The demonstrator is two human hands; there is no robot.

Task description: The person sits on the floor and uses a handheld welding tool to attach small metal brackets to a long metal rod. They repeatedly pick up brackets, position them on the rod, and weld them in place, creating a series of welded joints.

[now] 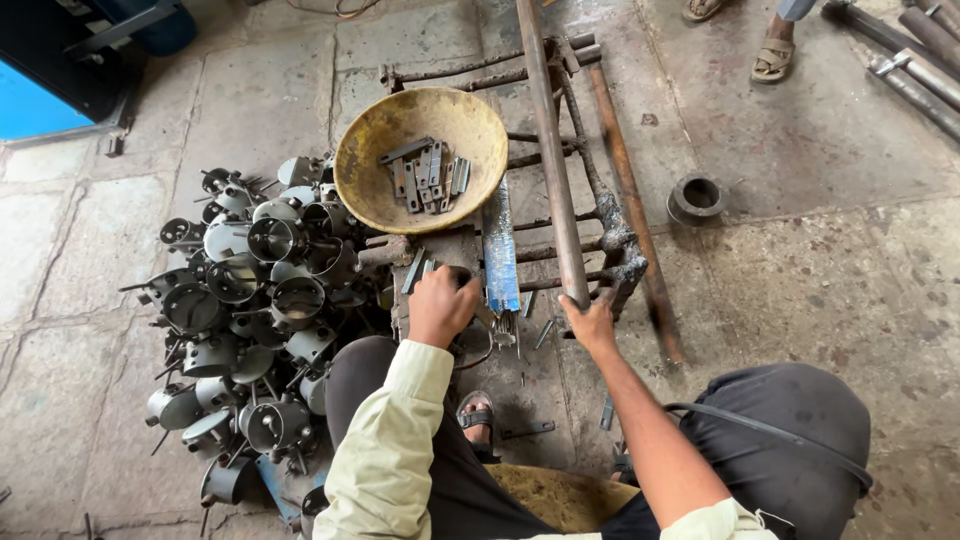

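My left hand (440,305) is closed over a small dark metal part on the rusty work frame (610,235), just below a yellow metal bowl (365,170). Several flat grey metal strips (428,175) lie in that bowl. My right hand (590,322) grips the lower end of a long rusty pipe (548,140) that runs away from me across the frame. A blue-streaked flat bar (499,250) lies between my two hands. Loose strips lie on the floor near both hands.
A heap of grey welded metal cups with rods (250,320) fills the floor at my left. A short metal ring (695,198) sits to the right. Another person's sandalled feet (772,58) and more pipes (920,70) are at the top right.
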